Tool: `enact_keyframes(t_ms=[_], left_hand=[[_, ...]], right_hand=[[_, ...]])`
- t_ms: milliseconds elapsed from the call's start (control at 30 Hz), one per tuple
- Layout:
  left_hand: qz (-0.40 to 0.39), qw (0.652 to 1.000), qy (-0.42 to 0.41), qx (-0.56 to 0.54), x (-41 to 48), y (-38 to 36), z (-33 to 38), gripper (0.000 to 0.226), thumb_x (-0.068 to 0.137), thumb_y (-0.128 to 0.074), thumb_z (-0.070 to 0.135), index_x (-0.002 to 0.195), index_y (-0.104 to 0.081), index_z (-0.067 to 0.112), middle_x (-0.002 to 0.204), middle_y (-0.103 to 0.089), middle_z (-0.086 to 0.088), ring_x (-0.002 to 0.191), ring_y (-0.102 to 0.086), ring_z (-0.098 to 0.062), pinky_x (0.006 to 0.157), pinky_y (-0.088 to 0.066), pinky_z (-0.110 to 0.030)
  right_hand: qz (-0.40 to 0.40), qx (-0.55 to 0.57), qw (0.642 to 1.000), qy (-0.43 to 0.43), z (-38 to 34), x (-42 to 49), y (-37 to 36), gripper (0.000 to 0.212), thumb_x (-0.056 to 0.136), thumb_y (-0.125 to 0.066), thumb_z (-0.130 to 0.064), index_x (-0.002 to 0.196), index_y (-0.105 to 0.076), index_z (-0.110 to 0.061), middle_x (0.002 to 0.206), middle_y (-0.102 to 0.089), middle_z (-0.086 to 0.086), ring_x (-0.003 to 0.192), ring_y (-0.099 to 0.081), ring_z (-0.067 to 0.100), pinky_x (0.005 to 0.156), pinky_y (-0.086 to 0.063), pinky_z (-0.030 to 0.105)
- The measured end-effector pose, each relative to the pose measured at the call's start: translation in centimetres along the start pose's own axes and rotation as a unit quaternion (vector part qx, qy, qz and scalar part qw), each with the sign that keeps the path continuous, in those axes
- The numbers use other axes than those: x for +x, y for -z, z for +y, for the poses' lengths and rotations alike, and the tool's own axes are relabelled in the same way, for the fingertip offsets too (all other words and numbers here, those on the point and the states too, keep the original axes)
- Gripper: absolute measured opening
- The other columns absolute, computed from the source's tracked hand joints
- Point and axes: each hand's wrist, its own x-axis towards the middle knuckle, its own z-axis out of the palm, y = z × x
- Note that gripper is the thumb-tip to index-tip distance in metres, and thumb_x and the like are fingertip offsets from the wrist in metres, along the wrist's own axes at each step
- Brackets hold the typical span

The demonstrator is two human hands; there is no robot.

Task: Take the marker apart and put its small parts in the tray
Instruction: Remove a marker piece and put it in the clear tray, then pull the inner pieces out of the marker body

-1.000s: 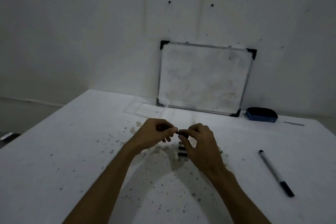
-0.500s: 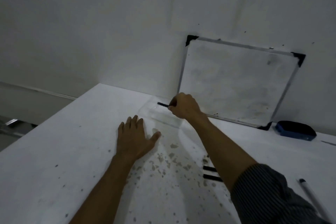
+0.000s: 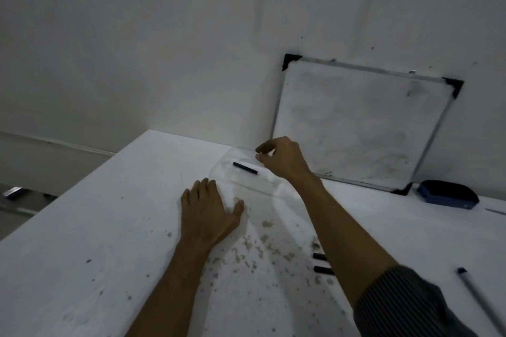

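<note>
A short black cylindrical marker part [image 3: 245, 168] lies in the clear plastic tray [image 3: 219, 172] at frame centre, long axis upper left to lower right. Above it, the right hand [image 3: 283, 161] has loosely parted, empty fingers [image 3: 261, 148]; the left hand [image 3: 208, 210] is spread flat on the white tabletop [image 3: 109, 241]. No writing is readable.

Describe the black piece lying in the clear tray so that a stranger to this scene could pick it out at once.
Start at the whiteboard leaning on the wall at the back of the white table. Just left of its lower corner sits a clear tray, under the raised right hand. The short black marker part lies alone inside it, whereas the two other black pieces lie on the bare table nearer the person.
</note>
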Motion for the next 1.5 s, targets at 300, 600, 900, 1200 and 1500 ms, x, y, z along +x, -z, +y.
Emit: enact_keyframes(t_ms=[300,600,900,1200,1500], left_hand=[[0.035,0.969,-0.200,-0.138,-4.1,2.6,5.9,0.054,0.082,-0.052,0.063,0.110,-0.066,0.019,0.111,-0.062,0.000,0.103,-0.057,-0.021,0.088,-0.041,-0.035],[-0.088,0.965,-0.229,-0.096,-9.3,-0.9,7.7,0.071,0.096,-0.054,0.061,0.153,-0.045,0.020,0.165,-0.037,0.002,0.152,-0.030,-0.016,0.124,-0.015,-0.034],[0.079,0.932,-0.330,-0.129,-10.9,1.5,9.5,0.061,0.100,-0.058,0.046,0.152,-0.046,0.017,0.159,-0.046,-0.003,0.148,-0.040,-0.019,0.122,-0.021,-0.029],[0.143,0.882,-0.426,-0.144,-11.3,0.5,11.7,0.034,0.096,-0.067,0.043,0.124,-0.074,0.025,0.120,-0.075,0.006,0.141,-0.050,-0.025,0.111,-0.037,-0.047],[0.067,0.931,-0.248,-0.261,-10.1,1.5,9.2,0.027,0.101,-0.062,0.043,0.123,-0.074,0.032,0.105,-0.076,0.014,0.093,-0.068,-0.004,0.081,-0.057,-0.034]], right_hand=[[0.009,-0.007,0.999,-0.038,6.7,-17.7,7.2,0.022,0.093,-0.069,-0.020,0.109,-0.077,-0.032,0.103,-0.066,-0.013,0.087,-0.057,-0.002,0.069,-0.040,0.002],[0.089,-0.076,0.975,-0.190,14.4,-23.9,7.3,0.054,0.087,-0.073,-0.038,0.134,-0.057,-0.016,0.121,-0.063,0.009,0.116,-0.055,0.028,0.096,-0.051,0.044],[0.168,0.077,0.971,-0.149,13.2,-25.7,6.5,0.030,0.101,-0.058,-0.035,0.119,-0.070,-0.015,0.106,-0.064,0.001,0.095,-0.062,0.016,0.075,-0.049,0.021],[0.044,0.130,0.990,-0.015,9.4,-26.0,6.0,0.027,0.099,-0.060,-0.039,0.123,-0.069,-0.030,0.111,-0.070,-0.014,0.091,-0.061,-0.003,0.075,-0.042,0.011],[0.100,0.007,0.995,0.006,11.1,-26.1,5.2,0.017,0.098,-0.059,-0.024,0.109,-0.070,-0.029,0.096,-0.055,-0.006,0.093,-0.052,0.011,0.088,-0.045,0.031]])
